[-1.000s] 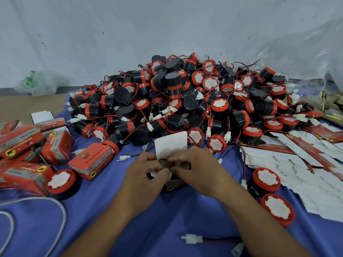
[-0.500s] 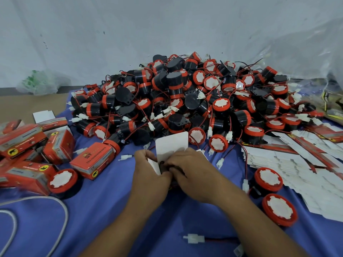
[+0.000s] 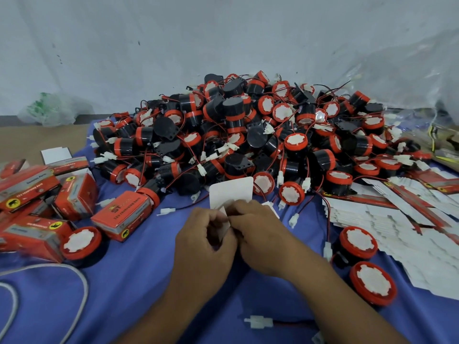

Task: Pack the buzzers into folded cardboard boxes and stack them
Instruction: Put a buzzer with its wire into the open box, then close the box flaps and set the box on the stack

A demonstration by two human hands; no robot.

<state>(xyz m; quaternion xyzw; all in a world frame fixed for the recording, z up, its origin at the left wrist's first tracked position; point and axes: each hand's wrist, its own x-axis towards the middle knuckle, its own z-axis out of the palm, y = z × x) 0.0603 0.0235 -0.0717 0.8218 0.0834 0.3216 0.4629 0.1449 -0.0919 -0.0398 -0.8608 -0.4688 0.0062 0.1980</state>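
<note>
1. The blue cloth (image 3: 119, 301) is the biggest thing here, covering the table across the whole lower half of the frame.
2. On it, from centre to upper right, sits the heap of buzzers (image 3: 248, 135): black drums with red rims, white faces and thin tangled leads (a good many left to pack, I'd say).
3. Along the right edge fans a stack of flat blanks (image 3: 367, 219), white side up. At the left edge the packed boxes (image 3: 32, 192) lie tumbled rather than squarely stacked.
4. In the lower centre the left hand (image 3: 203, 247) and right hand (image 3: 265, 239) meet knuckle to knuckle over the half-folded box (image 3: 224, 194). Its body is hidden beneath them, so I cannot tell whether a buzzer is inside.
5. Its large white flap (image 3: 236, 188) stands upright just beyond the fingers, on the heap's side, with its broad edge running left to right across the frame.
6. The left fingers are curled, thumb and forefinger pinching a small white side tab (image 3: 224, 223). The right fingers curl down over the box top, their tips at the same seam.
7. As I judge it, closing depends on that far-side flap. It has to fold back toward the person, over the tucked tab, and neither hand is nearer to it. The packed pile, though, lies on the left hand's side.
8. Smallest is a loose white connector (image 3: 258, 322) at bottom centre, near the right forearm.
</note>
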